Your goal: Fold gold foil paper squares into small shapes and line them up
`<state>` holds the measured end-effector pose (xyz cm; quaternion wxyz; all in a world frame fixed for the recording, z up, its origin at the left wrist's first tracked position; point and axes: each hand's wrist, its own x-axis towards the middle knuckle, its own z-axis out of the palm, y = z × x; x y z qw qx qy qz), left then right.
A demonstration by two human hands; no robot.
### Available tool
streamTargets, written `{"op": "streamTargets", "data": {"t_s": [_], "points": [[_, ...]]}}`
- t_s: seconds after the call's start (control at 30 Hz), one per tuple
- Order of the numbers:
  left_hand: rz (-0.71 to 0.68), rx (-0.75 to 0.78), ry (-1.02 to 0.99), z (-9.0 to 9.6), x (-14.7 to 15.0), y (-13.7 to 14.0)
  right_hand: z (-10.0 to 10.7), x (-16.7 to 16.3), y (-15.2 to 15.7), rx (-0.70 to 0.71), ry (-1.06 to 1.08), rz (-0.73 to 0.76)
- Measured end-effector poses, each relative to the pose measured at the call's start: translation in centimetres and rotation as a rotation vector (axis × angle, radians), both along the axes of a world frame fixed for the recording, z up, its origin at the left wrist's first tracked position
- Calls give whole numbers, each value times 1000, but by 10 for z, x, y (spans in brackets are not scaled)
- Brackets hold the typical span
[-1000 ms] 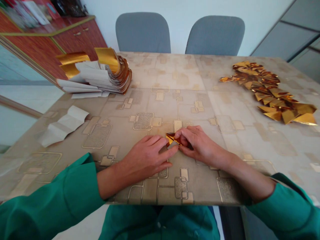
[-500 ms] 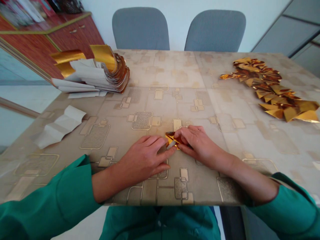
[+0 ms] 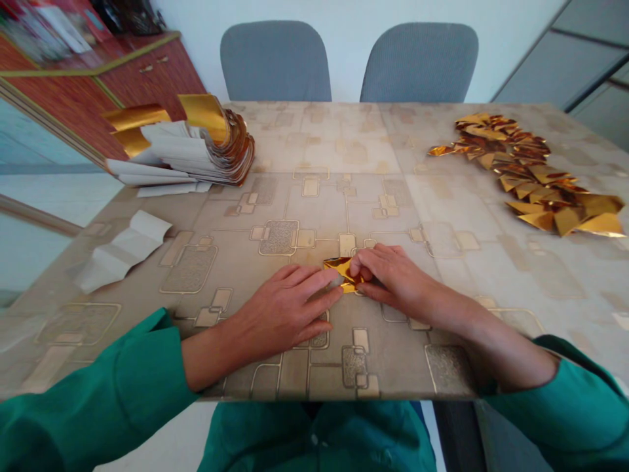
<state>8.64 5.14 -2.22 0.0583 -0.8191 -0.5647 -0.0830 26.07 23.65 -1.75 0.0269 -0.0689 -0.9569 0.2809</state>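
A small folded piece of gold foil paper (image 3: 346, 286) lies on the patterned tablecloth, close in front of me. My left hand (image 3: 298, 303) rests at its left side; thumb and forefinger hold that edge down while the other fingers stretch out on the cloth. From the right, my right hand (image 3: 390, 275) pinches the same paper, its fingers curled over the right part. A small pale patch shows by my left fingertips. Much of the paper is covered by the fingers.
A thick stack of gold-and-white paper (image 3: 196, 147) stands at the back left, with a creased white sheet (image 3: 128, 248) nearer me. Several folded gold foil pieces (image 3: 533, 167) form a long row at the right. Two grey chairs (image 3: 275, 62) stand beyond the table (image 3: 314, 196).
My right fingers have shifted slightly right on the paper, and more of its gold surface shows between the hands. The left hand has hardly moved.
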Motion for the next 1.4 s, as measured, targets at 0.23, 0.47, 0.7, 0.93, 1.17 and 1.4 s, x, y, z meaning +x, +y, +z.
{"op": "streamTargets", "data": {"t_s": [0.23, 0.47, 0.7, 0.93, 1.17, 1.4], "points": [[-109, 123, 87, -2, 6, 8, -5, -2, 2, 54, -5, 6], [-58, 82, 21, -5, 6, 7, -3, -1, 6, 15, 28, 50], [-93, 107, -22, -2, 7, 21, 2, 2, 39, -51, 159, 231], [-95, 114, 15, -1, 12, 32, 6, 3, 45, 127, 148, 259], [-170, 85, 6, 5, 1, 29, 14, 0, 37, 141, 193, 322], [-238, 104, 11, 6, -12, 23, 13, -6, 27, 224, 217, 316]]}}
